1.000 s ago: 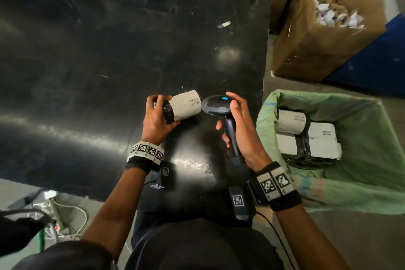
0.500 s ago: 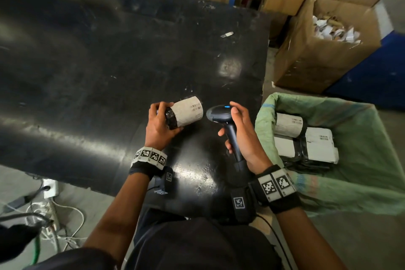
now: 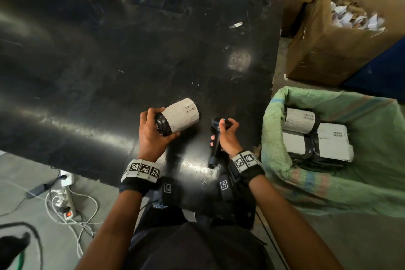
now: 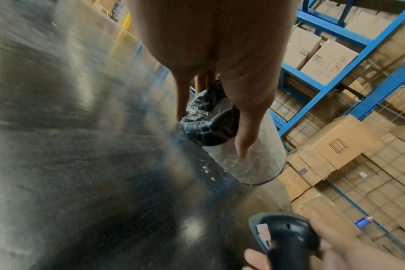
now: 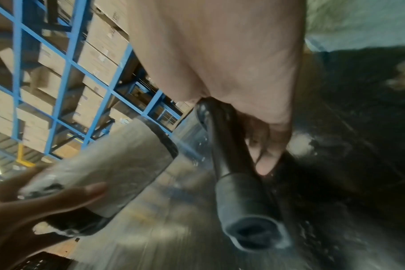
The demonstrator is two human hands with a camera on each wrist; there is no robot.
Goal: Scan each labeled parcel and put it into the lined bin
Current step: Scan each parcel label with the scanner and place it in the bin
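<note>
My left hand (image 3: 153, 133) grips a rolled black parcel (image 3: 179, 116) wrapped in a white barcode label, held over the black table (image 3: 109, 61). In the left wrist view the parcel (image 4: 254, 164) sits between thumb and fingers. My right hand (image 3: 225, 138) holds a black handheld scanner (image 3: 215, 144) by its grip, its head tipped down near the table; the scanner (image 5: 240, 191) fills the right wrist view. To the right stands the bin lined with a green sack (image 3: 328, 182), with labeled parcels (image 3: 315, 136) lying inside.
An open cardboard box (image 3: 341, 35) of paper scraps stands beyond the bin. Blue shelving with cartons (image 4: 335, 60) lies past the table. A power strip and cables (image 3: 65, 204) lie on the floor at the left. A small scrap (image 3: 235, 25) rests on the far table.
The scanner has swung from pointing at the parcel's label to tipping downward, and the right hand has dropped toward the table. The left hand has turned the parcel slightly, label facing up.
</note>
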